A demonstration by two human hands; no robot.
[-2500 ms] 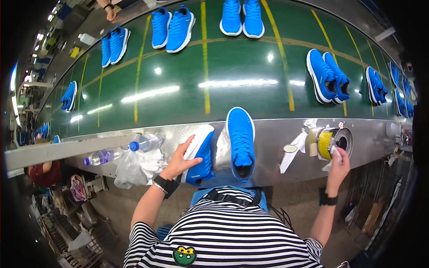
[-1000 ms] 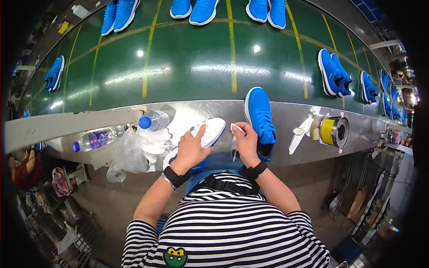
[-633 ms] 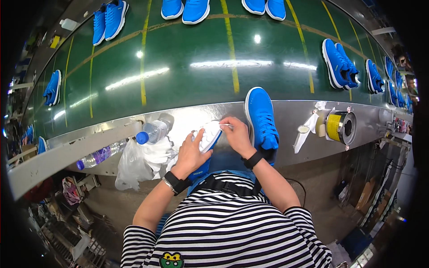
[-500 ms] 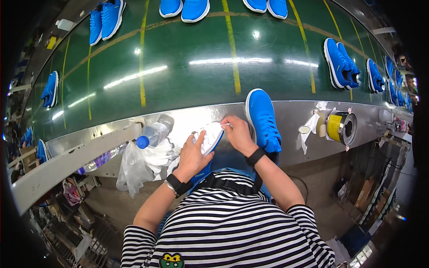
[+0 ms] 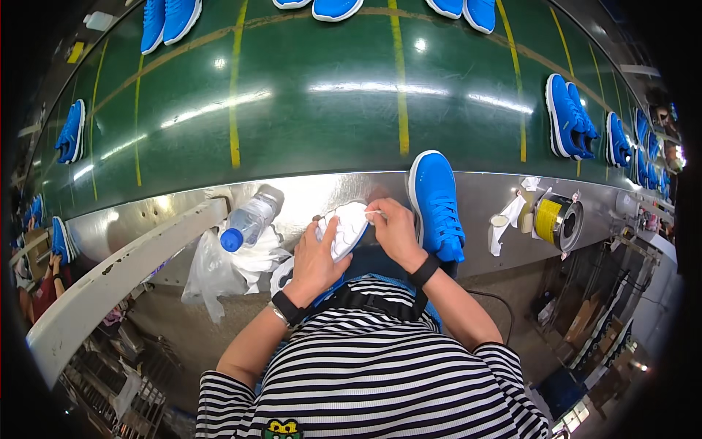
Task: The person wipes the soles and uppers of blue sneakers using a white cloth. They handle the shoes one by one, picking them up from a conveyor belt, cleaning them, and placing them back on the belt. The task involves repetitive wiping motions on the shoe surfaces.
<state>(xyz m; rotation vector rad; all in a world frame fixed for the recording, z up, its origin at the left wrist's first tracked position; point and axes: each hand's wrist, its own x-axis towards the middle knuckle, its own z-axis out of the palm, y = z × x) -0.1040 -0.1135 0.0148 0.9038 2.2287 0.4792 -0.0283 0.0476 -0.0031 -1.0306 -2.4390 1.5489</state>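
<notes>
White glare streaks the green belt (image 5: 322, 132); dark edges bend.

- A clear plastic bottle (image 5: 252, 219) with a blue cap, near a crumpled translucent bag (image 5: 205, 272) that hangs over the edge of the metal bench (image 5: 475, 219).
- A pale bar (image 5: 124, 274) with chipped paint, slanting across the left side.
- A green belt (image 5: 307, 139) marked with yellow lines (image 5: 403, 110), beyond the bench.
- A white container (image 5: 99, 20) and a small yellow object (image 5: 75, 52), upper left.
- Brown cardboard (image 5: 581, 320), lower right.
- A dark cable (image 5: 510, 304) curving below the bench.
</notes>
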